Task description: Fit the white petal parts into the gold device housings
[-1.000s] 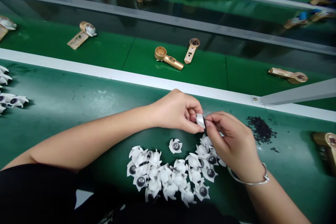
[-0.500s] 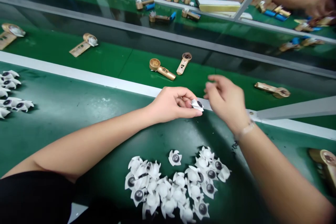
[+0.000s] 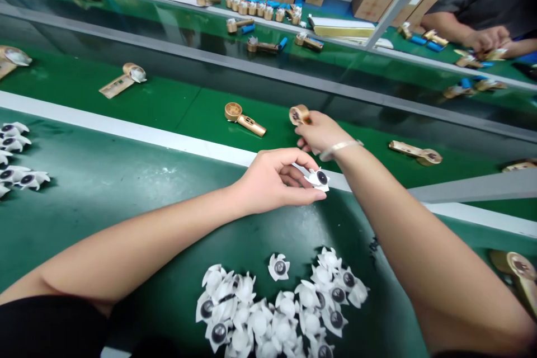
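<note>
Left hand point(image 3: 272, 182) pinches impeller point(image 3: 319, 179); right point(image 3: 321, 133) (outstretched), casing point(image 3: 298, 114)

The bench point(image 3: 104, 179) is dark green with a white strip along its edge. Fan blades point(image 3: 277, 307) are white with dark centres. Handle shells point(image 3: 245, 118) on the bright green belt point(image 3: 176, 100) are gold.

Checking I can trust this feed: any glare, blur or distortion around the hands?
Head view: even light, with soft shadows and a dull sheen on the green mat; left hand and its white fan impeller look sharp; right hand on the gold fan housing is slightly soft; the frame's edges are stretched.
</note>
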`<action>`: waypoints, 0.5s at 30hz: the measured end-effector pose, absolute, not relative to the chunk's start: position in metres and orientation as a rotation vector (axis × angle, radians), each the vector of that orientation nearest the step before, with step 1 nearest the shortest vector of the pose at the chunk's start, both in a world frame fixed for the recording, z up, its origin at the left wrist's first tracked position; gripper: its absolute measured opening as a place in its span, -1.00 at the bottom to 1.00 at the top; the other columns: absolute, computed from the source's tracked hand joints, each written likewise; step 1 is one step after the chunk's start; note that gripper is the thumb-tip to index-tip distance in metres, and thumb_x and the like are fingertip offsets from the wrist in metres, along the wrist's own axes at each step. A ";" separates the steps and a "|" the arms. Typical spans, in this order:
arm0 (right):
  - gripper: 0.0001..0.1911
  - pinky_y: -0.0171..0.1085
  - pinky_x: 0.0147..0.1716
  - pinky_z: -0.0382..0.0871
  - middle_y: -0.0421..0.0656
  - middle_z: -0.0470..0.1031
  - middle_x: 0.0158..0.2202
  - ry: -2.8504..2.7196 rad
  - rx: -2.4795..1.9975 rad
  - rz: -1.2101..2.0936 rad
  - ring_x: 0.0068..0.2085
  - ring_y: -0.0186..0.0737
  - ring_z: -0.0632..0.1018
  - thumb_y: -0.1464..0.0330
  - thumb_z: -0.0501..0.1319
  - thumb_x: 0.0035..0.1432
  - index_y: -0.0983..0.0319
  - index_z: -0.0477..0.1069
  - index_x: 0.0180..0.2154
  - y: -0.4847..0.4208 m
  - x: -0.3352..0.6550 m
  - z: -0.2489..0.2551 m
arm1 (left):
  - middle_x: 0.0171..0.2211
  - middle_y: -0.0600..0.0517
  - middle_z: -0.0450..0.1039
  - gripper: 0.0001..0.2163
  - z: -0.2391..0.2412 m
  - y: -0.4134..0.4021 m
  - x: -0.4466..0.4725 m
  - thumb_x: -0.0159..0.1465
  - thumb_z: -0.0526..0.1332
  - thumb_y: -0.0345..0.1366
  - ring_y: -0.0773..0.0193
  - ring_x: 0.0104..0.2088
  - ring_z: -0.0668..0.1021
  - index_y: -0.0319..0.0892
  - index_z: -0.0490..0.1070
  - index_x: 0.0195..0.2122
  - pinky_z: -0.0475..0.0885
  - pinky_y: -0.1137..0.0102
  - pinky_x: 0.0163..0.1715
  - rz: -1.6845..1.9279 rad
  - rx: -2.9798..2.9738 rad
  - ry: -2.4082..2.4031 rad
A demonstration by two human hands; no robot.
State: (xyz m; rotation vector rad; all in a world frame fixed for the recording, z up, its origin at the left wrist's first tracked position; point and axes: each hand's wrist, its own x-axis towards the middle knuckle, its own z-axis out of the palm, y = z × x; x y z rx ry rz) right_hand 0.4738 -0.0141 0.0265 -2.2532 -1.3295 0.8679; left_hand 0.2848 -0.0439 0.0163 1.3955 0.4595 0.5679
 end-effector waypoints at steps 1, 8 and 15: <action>-0.81 -0.30 -0.49 0.41 -0.23 0.49 -0.48 -1.330 -2.210 0.890 -0.50 -0.26 0.54 0.34 0.13 0.35 0.27 0.36 -0.05 -0.038 0.476 0.030 | -0.35 0.02 0.63 -0.66 0.016 -0.044 0.285 0.01 0.53 -0.26 0.31 -0.34 0.68 -0.20 0.49 -0.23 0.59 0.48 -0.29 0.570 1.378 0.474; -0.81 -0.32 -0.59 0.28 -0.25 0.40 -0.53 -1.408 -1.897 0.816 -0.56 -0.30 0.40 0.20 0.17 0.30 0.18 0.38 -0.21 -0.169 0.465 0.039 | -0.35 -0.02 0.66 -0.63 0.009 -0.051 0.288 -0.05 0.57 -0.19 0.25 -0.31 0.70 -0.23 0.54 -0.28 0.62 0.44 -0.22 0.572 1.347 0.503; -0.79 -0.34 -0.55 0.24 -0.22 0.43 -0.46 -1.602 -1.978 0.418 -0.53 -0.32 0.38 0.29 0.12 0.35 0.19 0.41 -0.04 -0.182 0.443 0.037 | -0.34 -0.02 0.65 -0.60 0.011 -0.054 0.288 -0.07 0.57 -0.23 0.24 -0.30 0.69 -0.24 0.56 -0.23 0.62 0.39 -0.20 0.595 1.371 0.478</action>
